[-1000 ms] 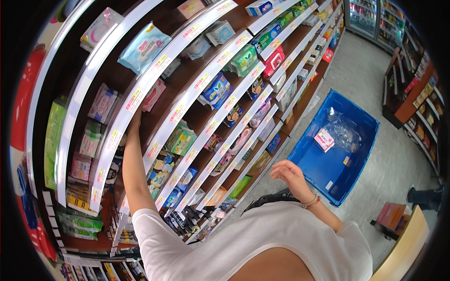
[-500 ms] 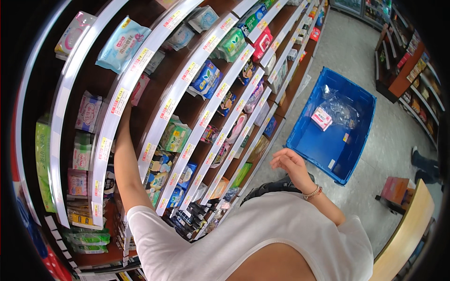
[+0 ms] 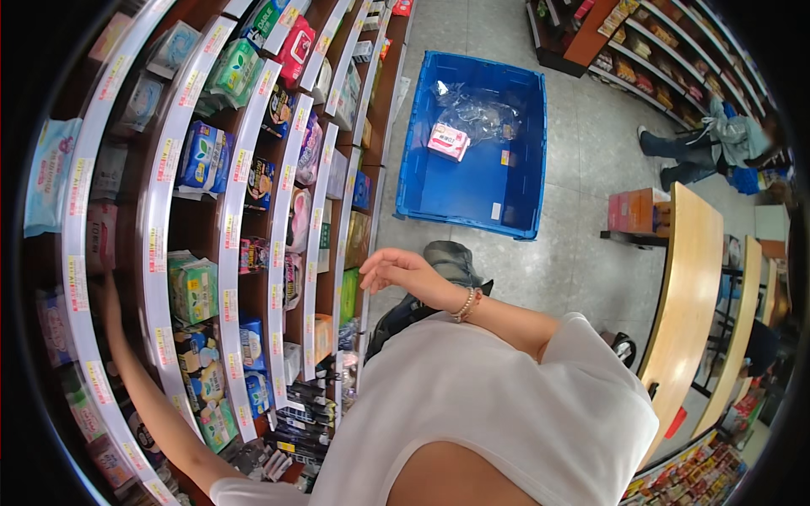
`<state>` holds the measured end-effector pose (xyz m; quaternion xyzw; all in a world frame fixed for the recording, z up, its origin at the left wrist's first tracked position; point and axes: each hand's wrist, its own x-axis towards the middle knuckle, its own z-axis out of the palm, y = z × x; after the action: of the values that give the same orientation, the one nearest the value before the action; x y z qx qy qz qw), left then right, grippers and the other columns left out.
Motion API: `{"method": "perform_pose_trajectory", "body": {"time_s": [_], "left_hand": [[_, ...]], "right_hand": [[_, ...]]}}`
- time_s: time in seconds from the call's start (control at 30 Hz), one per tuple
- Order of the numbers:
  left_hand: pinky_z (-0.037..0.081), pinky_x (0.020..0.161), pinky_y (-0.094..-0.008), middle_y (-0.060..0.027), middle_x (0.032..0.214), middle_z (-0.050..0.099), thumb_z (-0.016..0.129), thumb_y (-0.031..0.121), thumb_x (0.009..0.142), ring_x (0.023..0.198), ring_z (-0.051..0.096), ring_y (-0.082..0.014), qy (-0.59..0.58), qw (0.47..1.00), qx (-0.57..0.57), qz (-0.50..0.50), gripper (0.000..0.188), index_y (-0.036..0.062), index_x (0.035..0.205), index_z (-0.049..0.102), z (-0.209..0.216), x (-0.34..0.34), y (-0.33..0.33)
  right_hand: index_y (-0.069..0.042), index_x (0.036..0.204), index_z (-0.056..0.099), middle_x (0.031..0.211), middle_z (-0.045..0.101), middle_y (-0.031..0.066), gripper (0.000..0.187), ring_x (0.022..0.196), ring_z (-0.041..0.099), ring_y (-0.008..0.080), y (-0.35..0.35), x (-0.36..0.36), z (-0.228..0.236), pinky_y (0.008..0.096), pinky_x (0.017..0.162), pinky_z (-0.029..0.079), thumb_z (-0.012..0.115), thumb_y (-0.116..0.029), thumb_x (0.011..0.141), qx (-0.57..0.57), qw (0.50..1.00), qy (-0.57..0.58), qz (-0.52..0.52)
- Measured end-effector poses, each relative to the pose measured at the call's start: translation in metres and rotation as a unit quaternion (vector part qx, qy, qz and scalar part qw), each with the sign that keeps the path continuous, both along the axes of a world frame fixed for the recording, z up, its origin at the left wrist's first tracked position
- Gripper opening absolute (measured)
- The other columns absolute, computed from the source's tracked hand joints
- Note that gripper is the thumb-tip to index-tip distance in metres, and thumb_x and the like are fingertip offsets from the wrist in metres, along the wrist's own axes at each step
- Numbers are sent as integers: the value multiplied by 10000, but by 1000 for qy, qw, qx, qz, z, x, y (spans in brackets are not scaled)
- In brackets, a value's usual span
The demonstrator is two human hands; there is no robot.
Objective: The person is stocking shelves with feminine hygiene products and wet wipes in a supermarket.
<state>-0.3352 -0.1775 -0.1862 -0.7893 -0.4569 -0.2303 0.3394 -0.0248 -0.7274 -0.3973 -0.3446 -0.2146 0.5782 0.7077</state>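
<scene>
My left arm reaches into a shelf bay on the left. In the shadow there, my left hand (image 3: pixel 106 291) is at the lower end of a pink soft pack (image 3: pixel 103 236); its fingers are too dark and hidden to make out. A light blue wipes pack (image 3: pixel 52 177) is on the shelf beyond it, and a green pack (image 3: pixel 193 287) sits in the neighbouring row. My right hand (image 3: pixel 401 274) hovers in front of my body with loosely bent fingers apart, holding nothing. On the floor ahead stands a blue plastic crate (image 3: pixel 403 160) containing a pink-and-white pack (image 3: pixel 448 142) and crumpled clear plastic wrap (image 3: pixel 481 114).
Shelf edges with price labels (image 3: pixel 160 215) run close along my left side. A wooden table (image 3: pixel 688 278) is on the right, with a pinkish-orange box (image 3: pixel 633 211) by its far end. Farther off, a person (image 3: pixel 717 143) is near more shelves.
My view has turned, so the crate and shelves appear farther left. My left hand remains inside the shelf by the pink pack, and my right hand stays raised and empty.
</scene>
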Motion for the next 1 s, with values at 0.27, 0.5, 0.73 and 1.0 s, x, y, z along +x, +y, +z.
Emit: {"method": "perform_pose_trajectory", "body": {"time_s": [0.27, 0.5, 0.73, 1.0], "left_hand": [[299, 976, -366, -163, 1233, 443, 510, 158, 880, 1151, 411, -278, -176, 949, -157, -208, 317, -10, 1148, 502, -28, 98, -345], [359, 904, -383, -154, 1022, 551, 508, 7, 789, 1029, 490, -289, -265, 808, -506, -141, 166, 2, 949, 553, -137, 207, -447], [380, 885, -375, -131, 995, 566, 513, 4, 783, 1018, 502, -310, -156, 707, -656, -213, 162, 20, 931, 577, -153, 310, -477], [400, 850, -364, -127, 969, 571, 532, -10, 769, 975, 518, -299, -99, 682, -719, -90, 182, 48, 935, 582, -172, 332, -474]], "right_hand": [[-31, 978, 555, 874, 597, 51, 167, 812, 568, 115, 18, 48, -24, 262, 776, 462, 434, -99, 885, -79, 995, 25, 55], [-31, 966, 543, 847, 595, 61, 150, 772, 574, 125, 18, 146, -79, 267, 739, 479, 440, -80, 868, -138, 990, -1, 11], [11, 1055, 484, 917, 573, 160, 326, 874, 573, 253, 27, 293, -214, 340, 772, 465, 605, -119, 781, -302, 851, -407, -140], [-56, 1295, 303, 1244, 386, 220, 903, 1190, 356, 367, 62, 350, -341, 415, 948, 365, 801, -258, 570, -449, 673, -588, -15]]}}
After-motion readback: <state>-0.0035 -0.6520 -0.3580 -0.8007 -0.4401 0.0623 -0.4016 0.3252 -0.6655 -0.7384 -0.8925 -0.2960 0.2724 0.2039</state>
